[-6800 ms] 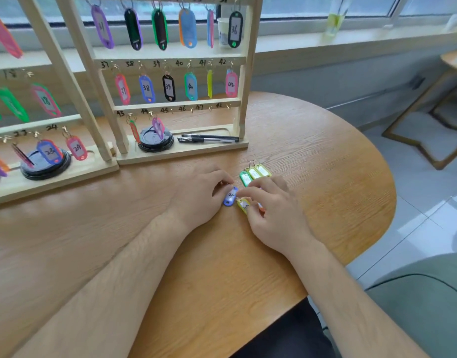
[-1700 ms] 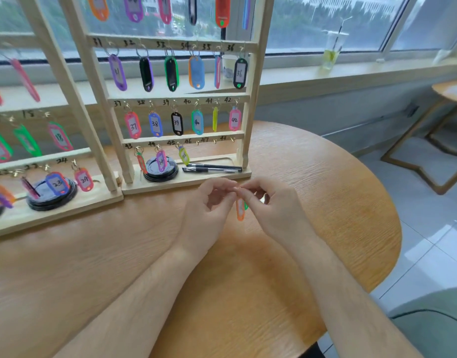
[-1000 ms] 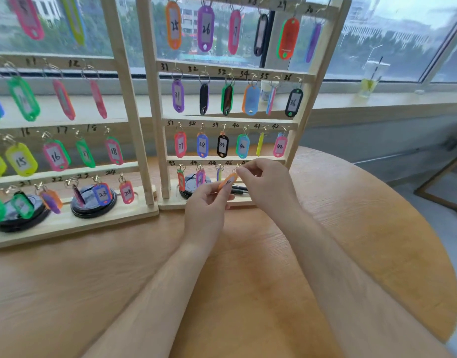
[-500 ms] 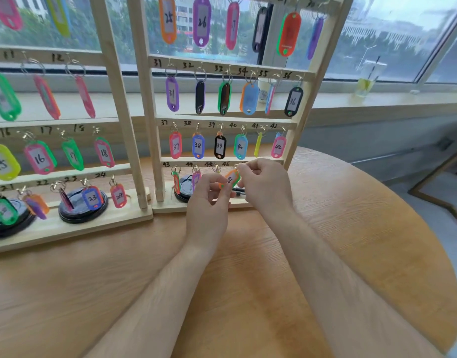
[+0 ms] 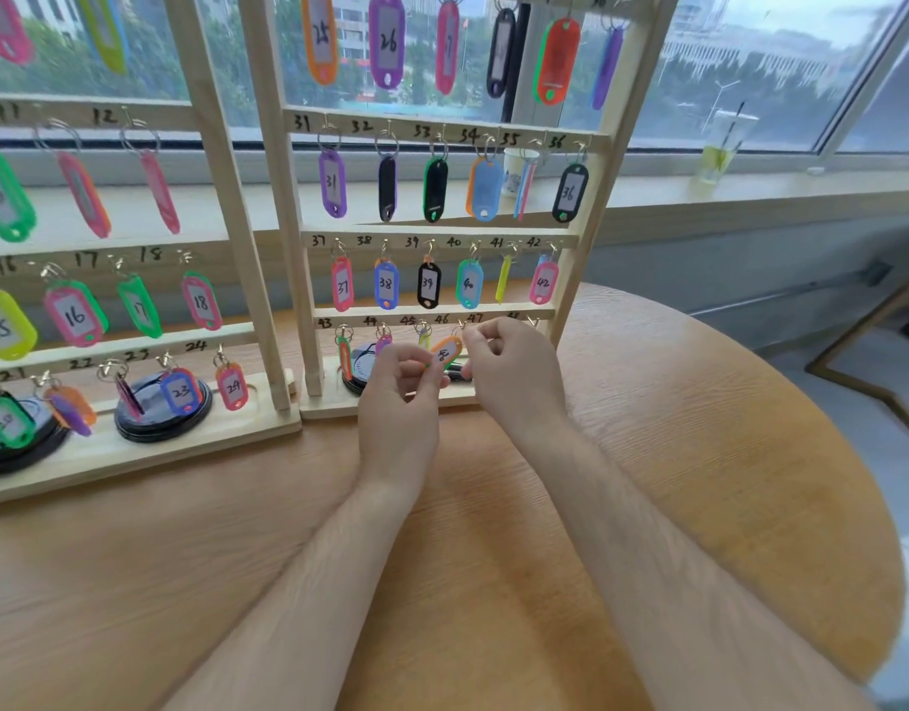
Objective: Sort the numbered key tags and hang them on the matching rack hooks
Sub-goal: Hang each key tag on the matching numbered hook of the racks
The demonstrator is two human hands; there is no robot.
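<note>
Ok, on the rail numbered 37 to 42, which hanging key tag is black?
The black oval plastic key tag marked 39, third from the left; the other five there are red, blue, teal, yellow and pink.

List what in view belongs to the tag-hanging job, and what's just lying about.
In the job: orange tag, left hand and right hand holding it, bottom-row hooks, wooden rack.
Lying about: black lids on the rack base, paper cup and plastic drink cup on the sill.
</note>
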